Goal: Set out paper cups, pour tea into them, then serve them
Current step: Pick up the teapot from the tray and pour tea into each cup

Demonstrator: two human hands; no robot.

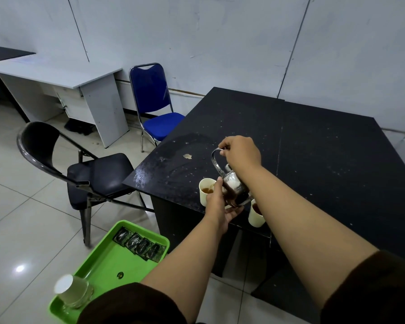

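A small steel teapot (233, 186) is tilted over a white paper cup (205, 191) near the front left corner of the black table (313, 146); brown tea lies in that cup. My right hand (241, 152) grips the teapot's arched handle from above. My left hand (220, 208) cups the teapot's underside, next to the cup. A second paper cup (255, 216) with tea stands to the right, partly behind my right forearm.
A green tray (108, 260) at lower left carries several dark tea sachets (140, 245) and a stack of paper cups (71, 291) lying on its side. A black folding chair (80, 169) and a blue chair (156, 106) stand left of the table. A grey desk (63, 76) lines the wall.
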